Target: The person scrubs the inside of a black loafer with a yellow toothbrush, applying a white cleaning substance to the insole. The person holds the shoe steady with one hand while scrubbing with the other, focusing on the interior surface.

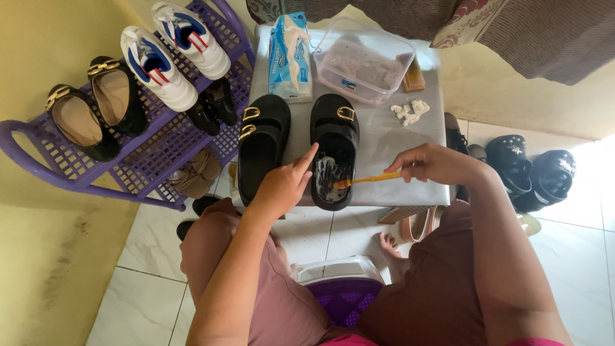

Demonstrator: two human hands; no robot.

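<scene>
**Inventory: small table and surroundings, near to far**

1. Purple plastic stool with white rim point(339, 282), between my knees, below the table's near edge.

2. My left hand point(285, 186), at the near edge of the grey-covered small table point(384, 134). Forefinger stretched out, tip touching the inner rim of the right-hand black slide sandal with a gold buckle point(334, 150); the other fingers curled in loosely. It seems to steady the sandal against the brush strokes.

3. My right hand point(435, 164), near the table's right edge. Fingers pressed together, pinching the end of a yellow-orange toothbrush point(368, 179), held nearly level so its head reaches into the sandal's heel bed, where whitish suds lie.

4. That sandal lies at the middle of the near edge, heel just over it. Its matching black slide sandal point(261, 144) lies beside it to the left, apart, footbed dry-looking.

5. Crumpled white tissue scraps point(409, 111), towards the right edge, within reach.

6. Clear rectangular plastic tub of cloudy liquid point(362, 64), far edge; blue-and-white pack of tissues point(289, 54), far left corner.

7. Purple plastic shoe rack point(147, 154), off the table's left side, carrying white trainers with red and blue trim point(173, 51).
</scene>
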